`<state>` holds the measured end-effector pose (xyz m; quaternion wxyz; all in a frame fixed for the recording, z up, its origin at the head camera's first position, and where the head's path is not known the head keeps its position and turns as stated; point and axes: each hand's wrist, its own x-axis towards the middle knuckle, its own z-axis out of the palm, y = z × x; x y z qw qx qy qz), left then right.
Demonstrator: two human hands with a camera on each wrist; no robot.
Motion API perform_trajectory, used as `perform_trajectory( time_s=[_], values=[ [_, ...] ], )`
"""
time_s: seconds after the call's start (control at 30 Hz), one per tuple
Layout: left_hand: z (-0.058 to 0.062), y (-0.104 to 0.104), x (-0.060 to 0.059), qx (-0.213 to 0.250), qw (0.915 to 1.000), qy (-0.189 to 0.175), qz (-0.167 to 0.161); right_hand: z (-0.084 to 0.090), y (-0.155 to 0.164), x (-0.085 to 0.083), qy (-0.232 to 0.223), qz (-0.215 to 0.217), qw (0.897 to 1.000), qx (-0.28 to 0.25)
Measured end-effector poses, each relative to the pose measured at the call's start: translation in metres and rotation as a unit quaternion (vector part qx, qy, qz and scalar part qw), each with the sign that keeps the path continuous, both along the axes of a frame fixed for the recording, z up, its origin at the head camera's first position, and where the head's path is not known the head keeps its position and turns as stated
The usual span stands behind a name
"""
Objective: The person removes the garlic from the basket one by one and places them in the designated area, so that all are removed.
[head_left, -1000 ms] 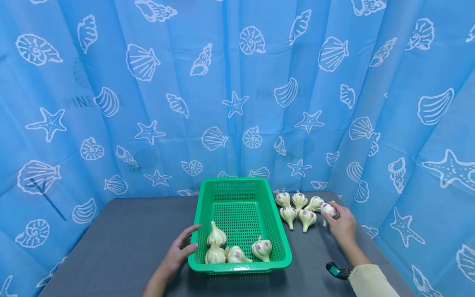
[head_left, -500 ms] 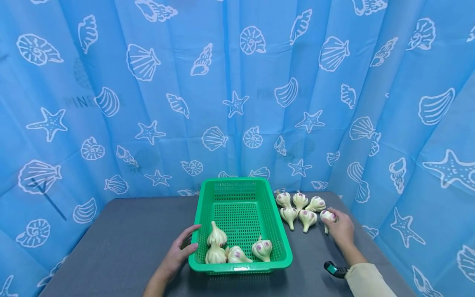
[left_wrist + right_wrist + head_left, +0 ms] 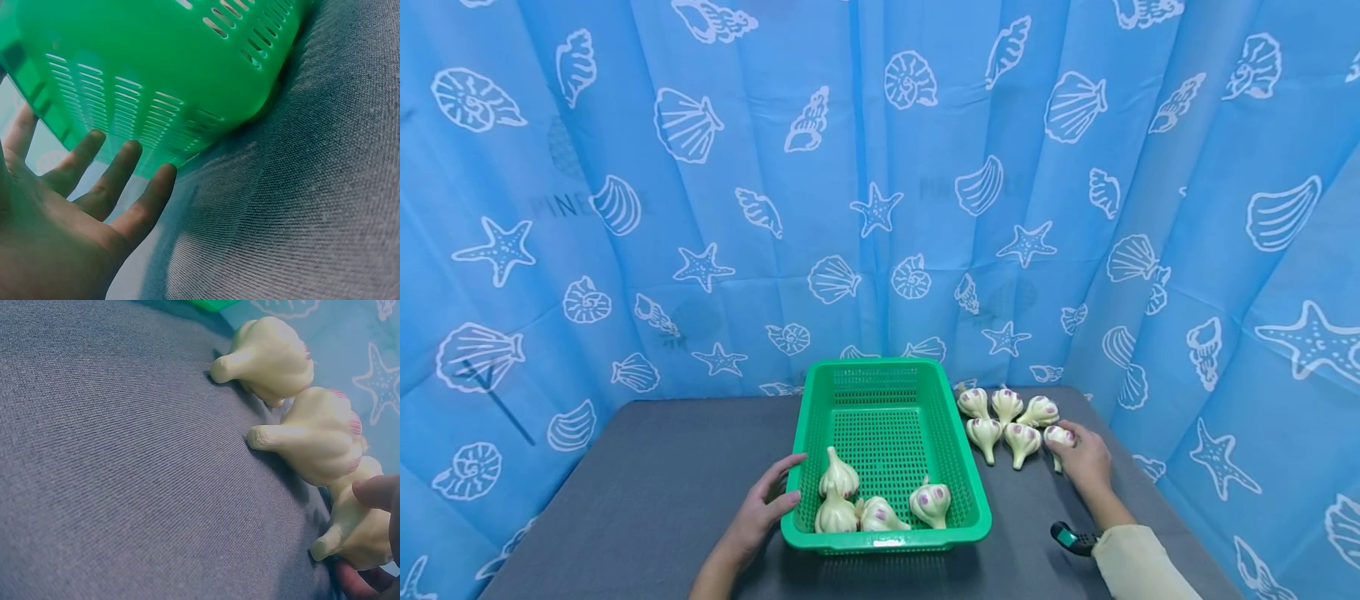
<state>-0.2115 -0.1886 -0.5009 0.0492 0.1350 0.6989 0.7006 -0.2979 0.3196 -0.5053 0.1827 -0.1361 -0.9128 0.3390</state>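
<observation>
In the head view, the right hand [image 3: 1087,460] is pinching a garlic bulb [image 3: 1058,436] on the tabletop [image 3: 700,475], sitting closer to the neighbouring bulb [image 3: 1022,440] than a second ago. In the left wrist view, the left hand [image 3: 69,231] is spreading loosely at the green basket [image 3: 150,56]. In the right wrist view, fingertips [image 3: 375,490] are gripping the garlic bulb.
</observation>
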Motion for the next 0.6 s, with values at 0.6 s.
perform_trajectory(
  time_s=[0.6],
  values=[
    [-0.0009,-0.0025,-0.0006,0.002,0.9998,0.012,-0.015,0.0018,-0.0008,0.0082,0.005,-0.017,0.999,-0.05]
  ],
)
